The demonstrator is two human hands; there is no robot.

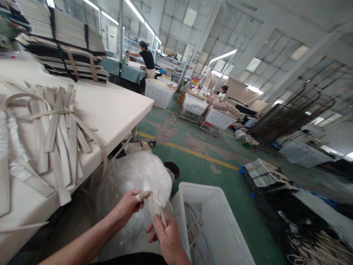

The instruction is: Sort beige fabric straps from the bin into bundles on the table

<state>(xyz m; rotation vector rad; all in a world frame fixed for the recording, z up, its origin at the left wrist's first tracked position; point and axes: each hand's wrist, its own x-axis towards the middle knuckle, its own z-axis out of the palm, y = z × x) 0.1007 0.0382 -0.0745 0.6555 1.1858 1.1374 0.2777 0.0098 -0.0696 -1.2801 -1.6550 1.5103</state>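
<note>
In front of the clear plastic bag, my right hand (168, 232) is closed round a small bunch of beige fabric strips (154, 202), thumb on top. My left hand (131, 204) pinches at the upper left edge of the same strips; a wrapping covers one of its fingers. The large clear plastic bag (132, 173) bulges behind and below both hands. Close by on the right stands a white plastic bin (220, 217) with several thin strips lying inside. A tied bundle of beige strips (59, 121) hangs over the edge of the table at left.
The cream-covered table (124, 101) carries a strapped stack of fabric (66, 44). A dark round bucket (171, 170) stands behind the bag. Piles of cut material (264, 176) lie on the right. Farther back are wheeled bins (194, 105) and a person in a dark top (148, 59).
</note>
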